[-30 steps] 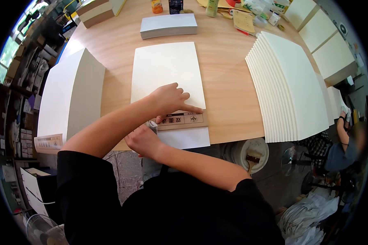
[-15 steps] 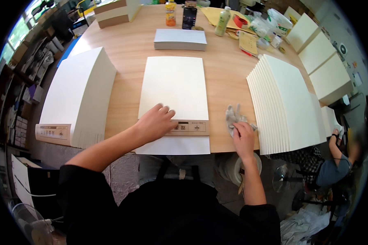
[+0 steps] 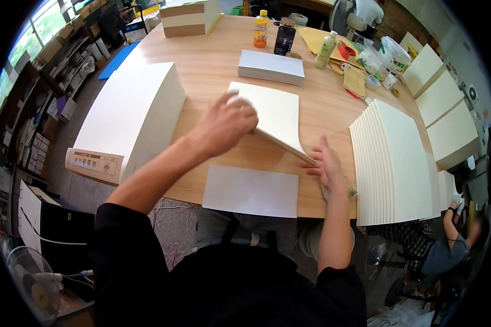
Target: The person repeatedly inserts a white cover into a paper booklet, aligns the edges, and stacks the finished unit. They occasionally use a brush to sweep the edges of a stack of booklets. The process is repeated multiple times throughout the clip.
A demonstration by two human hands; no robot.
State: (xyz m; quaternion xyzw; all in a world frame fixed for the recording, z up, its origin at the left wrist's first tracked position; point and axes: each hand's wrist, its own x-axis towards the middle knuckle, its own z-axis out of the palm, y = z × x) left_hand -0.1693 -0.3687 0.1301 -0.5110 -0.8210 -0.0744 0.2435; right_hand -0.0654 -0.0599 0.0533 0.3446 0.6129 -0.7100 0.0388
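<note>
A cream-coloured book block or paper stack (image 3: 278, 109) lies at mid-table, its near edge raised off the table and its sheets bowed. At its near left side is my left hand (image 3: 226, 121), fingers curled round the edge and slightly blurred. My right hand (image 3: 326, 163) is at the near right corner, fingers stretched out and touching it, thumb up. Below the raised edge, a white sheet (image 3: 251, 191) lies flat along the table's front edge. A grey glove (image 3: 353, 192) lies mostly hidden under my right wrist.
To the left rises a tall cream stack (image 3: 125, 103) with a brown printed strip. At right stands a fanned row of cream blocks (image 3: 395, 163). Farther back are a white stack (image 3: 271, 66), an orange bottle (image 3: 261, 30), a phone (image 3: 285, 38) and a green bottle (image 3: 325, 50). Another person (image 3: 447, 240) sits at far right.
My left hand has lifted the near edge of the cream block and moved it away, uncovering the white sheet. My right hand has left the glove and reached the block's corner. The view has shifted.
</note>
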